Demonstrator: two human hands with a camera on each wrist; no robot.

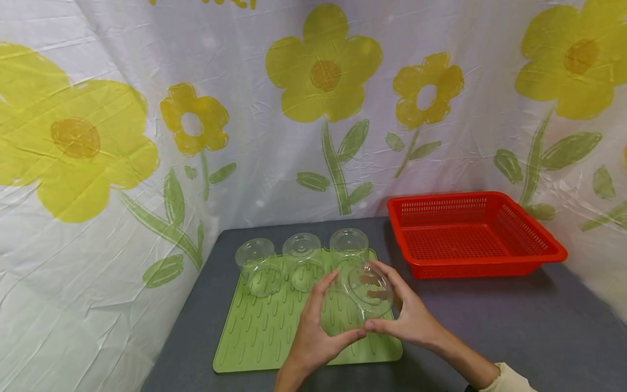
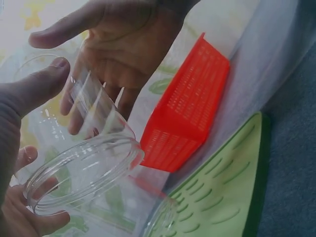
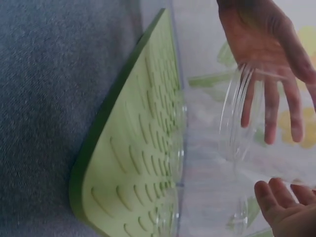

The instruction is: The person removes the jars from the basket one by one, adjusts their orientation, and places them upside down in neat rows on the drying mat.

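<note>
A clear, empty jar (image 1: 356,291) is held between both hands above the right part of a green ridged mat (image 1: 264,332). My left hand (image 1: 313,337) grips its left side, thumb at the lower edge. My right hand (image 1: 416,321) grips the right side, its fingers showing through the clear wall. In the left wrist view the jar's ridged mouth rim (image 2: 84,173) tilts downward. Three similar clear jars stand in a row at the mat's back: a left jar (image 1: 254,253), a middle jar (image 1: 301,250) and a right jar (image 1: 349,245), apparently mouth down.
A red perforated plastic basket (image 1: 406,239) stands at the back right of the dark grey table (image 1: 490,326). Behind the table hangs a white cloth (image 1: 254,152) printed with yellow flowers.
</note>
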